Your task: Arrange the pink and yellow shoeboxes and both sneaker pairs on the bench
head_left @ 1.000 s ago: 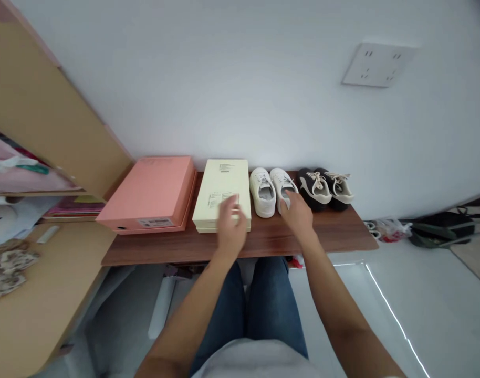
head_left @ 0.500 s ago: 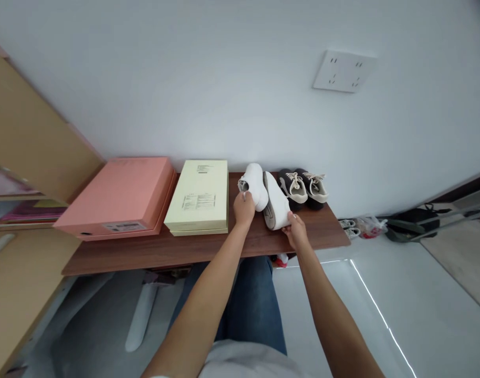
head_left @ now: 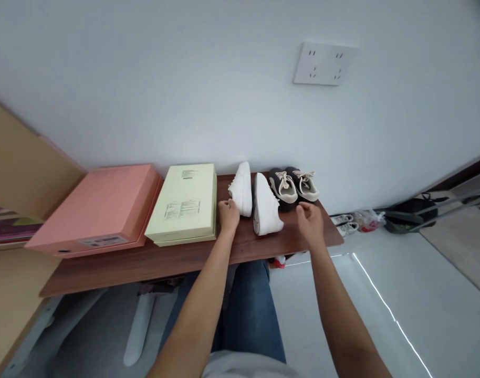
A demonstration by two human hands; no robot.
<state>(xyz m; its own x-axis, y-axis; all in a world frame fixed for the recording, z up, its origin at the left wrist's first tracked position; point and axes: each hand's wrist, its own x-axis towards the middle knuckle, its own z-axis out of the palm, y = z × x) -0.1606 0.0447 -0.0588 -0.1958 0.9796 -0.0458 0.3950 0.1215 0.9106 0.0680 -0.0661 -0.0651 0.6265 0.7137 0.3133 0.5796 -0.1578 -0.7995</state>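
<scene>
Two white shoes lie on their sides on a brown wooden board. My left hand is at the near left edge of the left white shoe, its fingers closed on that edge. The right white shoe rests untouched, its sole facing left. Behind and to the right, a pair of dark shoes with cream laces stands upright: the left dark shoe and the right dark shoe. Just in front of them, my right hand holds nothing, with loosely bent fingers apart.
A pale yellow box and a larger pink box lie on the board's left part. The wall with a socket plate rises behind. Beyond the board's right end are other shoes, a plastic bag and a dark bag.
My right hand has let go of the right white shoe and moved right, towards the dark shoes. The left white shoe has turned onto its side. The view has shifted slightly.
</scene>
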